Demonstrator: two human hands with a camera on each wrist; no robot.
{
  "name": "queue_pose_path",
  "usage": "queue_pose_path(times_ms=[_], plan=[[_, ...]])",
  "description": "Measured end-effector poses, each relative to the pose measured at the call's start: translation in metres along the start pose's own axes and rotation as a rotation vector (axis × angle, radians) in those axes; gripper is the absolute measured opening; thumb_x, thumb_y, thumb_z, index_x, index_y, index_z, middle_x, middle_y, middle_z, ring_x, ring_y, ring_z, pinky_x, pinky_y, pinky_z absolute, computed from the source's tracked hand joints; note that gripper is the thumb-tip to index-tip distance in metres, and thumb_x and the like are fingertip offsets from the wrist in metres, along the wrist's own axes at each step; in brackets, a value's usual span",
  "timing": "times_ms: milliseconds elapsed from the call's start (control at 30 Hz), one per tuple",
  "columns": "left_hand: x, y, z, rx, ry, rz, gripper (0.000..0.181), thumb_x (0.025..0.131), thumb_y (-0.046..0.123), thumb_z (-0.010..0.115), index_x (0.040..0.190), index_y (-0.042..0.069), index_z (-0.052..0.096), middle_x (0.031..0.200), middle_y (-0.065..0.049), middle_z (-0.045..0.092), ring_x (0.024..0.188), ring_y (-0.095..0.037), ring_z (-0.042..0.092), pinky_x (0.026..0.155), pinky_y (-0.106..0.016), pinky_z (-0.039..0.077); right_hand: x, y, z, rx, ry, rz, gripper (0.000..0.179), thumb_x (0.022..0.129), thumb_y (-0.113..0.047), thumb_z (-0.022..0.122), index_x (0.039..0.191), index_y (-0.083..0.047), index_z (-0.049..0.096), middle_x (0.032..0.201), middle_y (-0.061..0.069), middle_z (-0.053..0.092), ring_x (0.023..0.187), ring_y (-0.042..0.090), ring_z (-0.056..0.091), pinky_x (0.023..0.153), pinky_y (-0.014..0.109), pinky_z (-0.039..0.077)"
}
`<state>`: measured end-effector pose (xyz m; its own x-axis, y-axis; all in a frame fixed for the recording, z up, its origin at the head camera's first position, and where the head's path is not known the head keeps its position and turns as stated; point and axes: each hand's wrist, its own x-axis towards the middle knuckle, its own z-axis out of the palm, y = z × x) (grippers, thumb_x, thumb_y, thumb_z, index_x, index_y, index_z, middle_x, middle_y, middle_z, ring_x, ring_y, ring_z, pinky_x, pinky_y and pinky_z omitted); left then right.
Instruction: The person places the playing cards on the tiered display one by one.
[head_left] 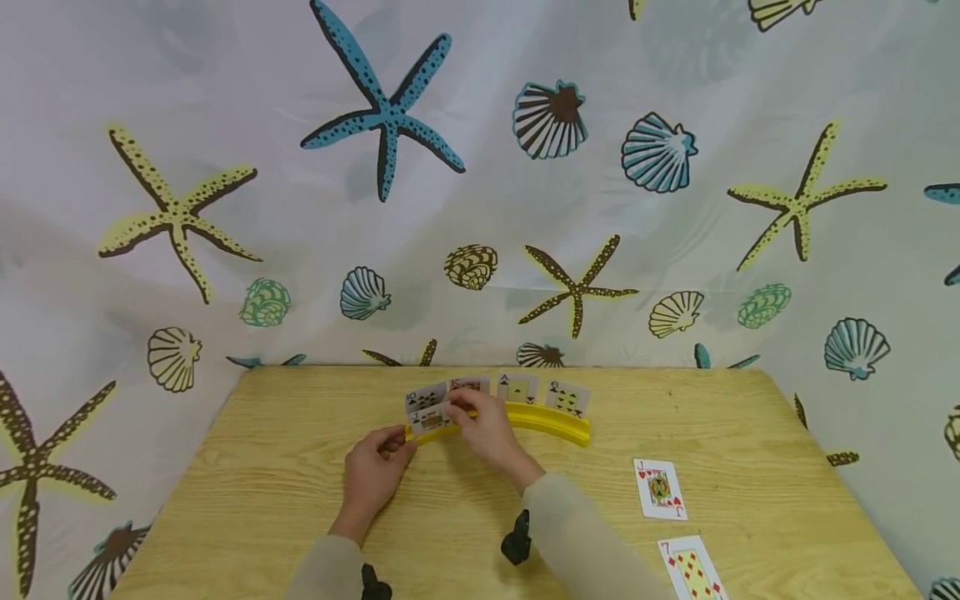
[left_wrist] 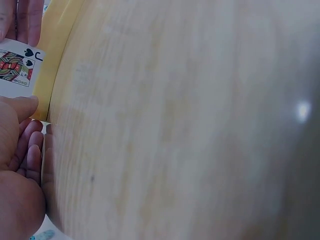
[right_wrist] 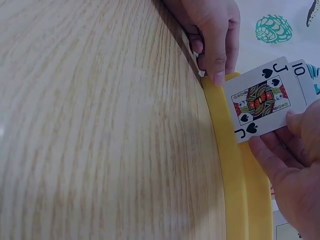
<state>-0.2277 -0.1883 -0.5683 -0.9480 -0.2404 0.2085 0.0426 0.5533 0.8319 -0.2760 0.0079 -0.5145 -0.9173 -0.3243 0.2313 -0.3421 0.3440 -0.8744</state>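
Shell-print cloth (head_left: 487,200) backs a wood-grain table (head_left: 262,500). Left hand (head_left: 375,475) pinches the left end of the yellow card holder (head_left: 525,415); slack there could let it slide. Jack of spades (head_left: 429,419) is at the front groove, overlapping the ten (head_left: 423,397), pinched by the right hand (head_left: 486,429); a skewed push could bend it or knock the ten loose. Stray fingers might brush the king (head_left: 471,383) behind.
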Motion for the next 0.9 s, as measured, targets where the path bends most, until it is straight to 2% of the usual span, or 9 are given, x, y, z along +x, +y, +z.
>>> queue_pose_path(times_ms=[167,433,733,900], plan=[[-0.0007,0.0022,-0.0003,-0.008,-0.021,-0.01,0.032,0.096,0.015,0.078,0.124,0.0,0.075,0.109,-0.015,0.078,0.099,-0.027,0.071,0.088,-0.035,0.056,-0.001,0.0017,0.0007,0.025,0.008,-0.001,0.02,0.108,-0.013,0.06,0.119,-0.005,0.074,0.117,0.012,0.074,0.11,0.027,0.069,0.093,0.039,0.06],[-0.0005,0.0024,-0.0004,-0.013,-0.029,0.006,0.032,0.097,0.015,0.078,0.125,0.0,0.075,0.111,-0.016,0.077,0.099,-0.028,0.071,0.088,-0.038,0.057,-0.0003,0.0037,0.0012,0.008,0.013,0.018,0.019,0.108,-0.013,0.061,0.12,-0.007,0.075,0.117,0.01,0.075,0.111,0.025,0.07,0.096,0.039,0.059],[-0.0003,-0.0018,0.0011,-0.003,-0.013,0.004,0.032,0.095,0.015,0.079,0.124,0.0,0.075,0.11,-0.014,0.078,0.097,-0.027,0.072,0.085,-0.031,0.057,-0.0003,0.0044,0.0001,0.029,0.026,0.01,0.02,0.107,-0.011,0.063,0.123,-0.005,0.073,0.117,0.012,0.074,0.111,0.028,0.07,0.096,0.039,0.06],[0.0008,-0.0035,0.0004,0.01,-0.007,0.006,0.033,0.096,0.016,0.079,0.124,0.0,0.075,0.109,-0.015,0.078,0.097,-0.027,0.072,0.084,-0.031,0.057,-0.0028,0.0066,-0.0027,0.038,0.032,0.021,0.022,0.106,-0.012,0.063,0.126,-0.006,0.072,0.118,0.011,0.074,0.11,0.026,0.07,0.097,0.04,0.059]])
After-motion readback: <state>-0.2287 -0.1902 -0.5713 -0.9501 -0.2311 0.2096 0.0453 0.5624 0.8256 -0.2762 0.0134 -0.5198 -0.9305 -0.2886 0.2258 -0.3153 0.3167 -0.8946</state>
